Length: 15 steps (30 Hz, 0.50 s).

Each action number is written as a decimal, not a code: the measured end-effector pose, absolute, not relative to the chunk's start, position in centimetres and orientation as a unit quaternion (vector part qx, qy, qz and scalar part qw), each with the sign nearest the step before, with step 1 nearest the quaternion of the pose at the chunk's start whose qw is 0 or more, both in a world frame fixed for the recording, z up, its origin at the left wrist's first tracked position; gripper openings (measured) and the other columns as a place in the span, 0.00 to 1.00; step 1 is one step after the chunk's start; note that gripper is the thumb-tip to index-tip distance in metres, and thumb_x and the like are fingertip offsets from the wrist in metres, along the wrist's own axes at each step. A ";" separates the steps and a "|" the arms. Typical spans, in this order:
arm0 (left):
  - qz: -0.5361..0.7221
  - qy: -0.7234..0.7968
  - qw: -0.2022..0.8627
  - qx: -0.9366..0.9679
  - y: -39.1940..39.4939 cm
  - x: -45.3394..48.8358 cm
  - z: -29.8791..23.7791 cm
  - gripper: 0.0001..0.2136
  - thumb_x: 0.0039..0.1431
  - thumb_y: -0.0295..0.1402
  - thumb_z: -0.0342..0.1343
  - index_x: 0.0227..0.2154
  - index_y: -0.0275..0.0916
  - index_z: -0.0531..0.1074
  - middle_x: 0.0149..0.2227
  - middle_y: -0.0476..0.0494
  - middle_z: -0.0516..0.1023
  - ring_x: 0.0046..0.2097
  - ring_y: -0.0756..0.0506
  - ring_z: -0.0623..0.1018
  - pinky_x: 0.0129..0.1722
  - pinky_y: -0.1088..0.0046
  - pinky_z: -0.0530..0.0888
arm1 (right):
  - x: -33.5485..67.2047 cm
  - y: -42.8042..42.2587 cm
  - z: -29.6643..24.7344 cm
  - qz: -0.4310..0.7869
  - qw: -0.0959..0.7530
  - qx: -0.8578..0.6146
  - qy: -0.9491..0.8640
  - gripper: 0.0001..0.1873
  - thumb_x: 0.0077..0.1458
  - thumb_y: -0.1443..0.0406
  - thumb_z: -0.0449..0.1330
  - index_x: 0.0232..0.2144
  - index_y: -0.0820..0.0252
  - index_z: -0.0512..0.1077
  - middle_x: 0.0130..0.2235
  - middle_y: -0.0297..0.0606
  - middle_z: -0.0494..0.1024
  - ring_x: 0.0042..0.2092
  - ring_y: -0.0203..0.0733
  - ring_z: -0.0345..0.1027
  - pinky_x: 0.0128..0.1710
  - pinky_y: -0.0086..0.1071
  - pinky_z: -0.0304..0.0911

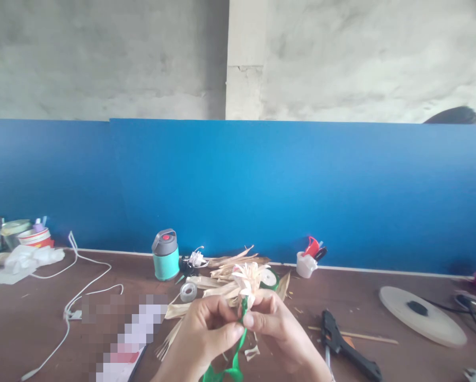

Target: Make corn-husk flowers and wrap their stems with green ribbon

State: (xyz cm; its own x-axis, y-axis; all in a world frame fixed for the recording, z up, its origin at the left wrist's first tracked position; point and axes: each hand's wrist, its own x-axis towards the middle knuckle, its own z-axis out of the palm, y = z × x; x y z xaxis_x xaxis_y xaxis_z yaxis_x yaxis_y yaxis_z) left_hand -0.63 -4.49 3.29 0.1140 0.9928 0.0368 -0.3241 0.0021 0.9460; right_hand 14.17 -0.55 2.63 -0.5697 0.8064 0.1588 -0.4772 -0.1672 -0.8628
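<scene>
Both my hands meet low in the middle of the view, over a brown table (31, 318). My left hand (204, 331) and my right hand (275, 326) are closed in pinches around the stem of a pale straw flower (248, 281). A green ribbon (236, 355) runs from under the flower down between my hands. The flower's cream petals spread above my fingertips. Behind it lies a pile of dried husk strips (226, 276).
A teal flask (165, 255), a tape roll (188, 292), a white cup with red scissors (307, 260), a black glue gun (341, 345), a white disc (421, 315), white cables (75, 297) and tubs at far left (27, 239) sit on the table. A blue partition (262, 191) stands behind.
</scene>
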 end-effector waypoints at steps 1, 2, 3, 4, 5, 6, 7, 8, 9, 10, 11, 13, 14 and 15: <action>0.545 0.377 0.600 0.448 -4.5 -0.7 3.3 0.12 0.37 0.35 0.69 0.16 0.37 0.70 0.19 0.52 0.70 0.23 0.53 0.64 0.26 0.76 0.58 | 14.2 -0.6 2.6 0.745 0.428 -0.169 -0.483 0.12 0.37 0.62 0.73 0.21 0.64 0.77 0.24 0.33 0.74 0.28 0.35 0.64 0.31 0.27 0.58; 0.537 0.374 0.605 0.453 -4.5 -0.7 3.3 0.12 0.37 0.34 0.68 0.16 0.37 0.70 0.18 0.52 0.71 0.22 0.53 0.64 0.25 0.76 0.58 | 14.1 -0.6 2.7 0.746 0.423 -0.165 -0.487 0.12 0.38 0.62 0.73 0.21 0.63 0.77 0.23 0.33 0.74 0.27 0.34 0.64 0.30 0.27 0.58; 0.527 0.367 0.614 0.459 -4.5 -0.8 3.4 0.11 0.38 0.35 0.68 0.16 0.37 0.71 0.18 0.51 0.72 0.22 0.53 0.63 0.24 0.76 0.57 | 14.1 -0.6 2.7 0.748 0.415 -0.158 -0.492 0.12 0.38 0.61 0.73 0.21 0.63 0.77 0.23 0.33 0.73 0.26 0.34 0.64 0.29 0.27 0.58; 0.513 0.360 0.625 0.465 -4.4 -0.9 3.5 0.10 0.38 0.35 0.67 0.16 0.37 0.71 0.18 0.50 0.73 0.21 0.54 0.62 0.23 0.76 0.55 | 14.1 -0.7 2.8 0.752 0.407 -0.150 -0.496 0.12 0.38 0.61 0.72 0.20 0.63 0.76 0.22 0.33 0.73 0.25 0.34 0.63 0.27 0.26 0.58; 0.498 0.358 0.634 0.472 -4.4 -0.9 3.5 0.10 0.39 0.35 0.66 0.16 0.36 0.72 0.17 0.49 0.73 0.20 0.54 0.61 0.21 0.77 0.53 | 14.0 -0.8 2.9 0.756 0.399 -0.143 -0.500 0.12 0.38 0.60 0.72 0.20 0.63 0.76 0.22 0.33 0.72 0.24 0.34 0.63 0.26 0.26 0.58; 0.485 0.358 0.639 0.478 -4.4 -1.0 3.6 0.09 0.40 0.35 0.65 0.16 0.36 0.72 0.16 0.49 0.73 0.18 0.55 0.58 0.20 0.77 0.51 | 14.0 -0.8 3.0 0.759 0.393 -0.137 -0.501 0.12 0.38 0.60 0.72 0.19 0.63 0.76 0.21 0.33 0.71 0.24 0.35 0.64 0.25 0.27 0.59; 0.478 0.358 0.641 0.483 -4.3 -1.0 3.6 0.09 0.40 0.35 0.64 0.16 0.36 0.72 0.16 0.50 0.72 0.17 0.56 0.57 0.19 0.76 0.49 | 14.0 -0.9 3.1 0.761 0.390 -0.135 -0.500 0.13 0.37 0.60 0.72 0.19 0.62 0.75 0.21 0.33 0.70 0.24 0.35 0.64 0.25 0.27 0.59; 0.475 0.358 0.642 0.484 -4.3 -1.1 3.6 0.09 0.40 0.34 0.64 0.15 0.36 0.72 0.15 0.51 0.71 0.17 0.57 0.55 0.19 0.76 0.47 | 14.0 -1.0 3.2 0.763 0.389 -0.135 -0.499 0.13 0.37 0.60 0.72 0.19 0.62 0.75 0.21 0.33 0.69 0.24 0.36 0.64 0.25 0.27 0.59; 0.475 0.358 0.644 0.481 -4.2 -1.1 3.5 0.08 0.39 0.33 0.64 0.15 0.37 0.72 0.15 0.52 0.70 0.16 0.57 0.55 0.18 0.76 0.47 | 14.0 -1.2 3.4 0.763 0.387 -0.137 -0.499 0.13 0.37 0.59 0.72 0.19 0.62 0.75 0.21 0.33 0.68 0.24 0.36 0.64 0.25 0.27 0.60; 0.474 0.358 0.646 0.479 -4.2 -1.0 3.4 0.08 0.39 0.32 0.63 0.14 0.37 0.71 0.14 0.53 0.69 0.16 0.57 0.56 0.18 0.76 0.46 | 14.1 -1.3 3.5 0.763 0.386 -0.139 -0.499 0.13 0.37 0.59 0.72 0.19 0.62 0.75 0.22 0.33 0.68 0.25 0.36 0.63 0.26 0.27 0.60; 0.472 0.356 0.651 0.477 -4.1 -1.0 3.3 0.08 0.38 0.32 0.63 0.14 0.37 0.70 0.13 0.54 0.68 0.15 0.57 0.55 0.18 0.76 0.46 | 14.2 -1.4 3.6 0.763 0.384 -0.142 -0.501 0.13 0.36 0.59 0.72 0.18 0.62 0.75 0.22 0.33 0.67 0.26 0.36 0.62 0.26 0.27 0.60; 0.462 0.353 0.658 0.478 -4.0 -0.8 3.1 0.08 0.38 0.32 0.63 0.14 0.37 0.70 0.13 0.56 0.64 0.16 0.57 0.55 0.18 0.76 0.46 | 14.4 -1.6 3.9 0.761 0.379 -0.146 -0.506 0.13 0.36 0.60 0.72 0.18 0.62 0.75 0.23 0.33 0.68 0.26 0.35 0.60 0.27 0.27 0.58; 0.461 0.350 0.657 0.483 -4.0 -0.7 2.9 0.09 0.38 0.32 0.63 0.14 0.37 0.69 0.13 0.56 0.63 0.17 0.57 0.56 0.19 0.77 0.47 | 14.5 -1.7 3.9 0.759 0.376 -0.148 -0.510 0.13 0.36 0.60 0.73 0.18 0.63 0.75 0.23 0.33 0.68 0.27 0.34 0.59 0.28 0.27 0.57; 0.467 0.347 0.650 0.489 -4.0 -0.6 2.9 0.09 0.37 0.32 0.63 0.13 0.37 0.67 0.14 0.55 0.63 0.18 0.56 0.58 0.20 0.77 0.50 | 14.6 -1.7 4.0 0.756 0.376 -0.150 -0.514 0.13 0.37 0.60 0.73 0.18 0.63 0.76 0.23 0.33 0.69 0.27 0.34 0.58 0.28 0.27 0.57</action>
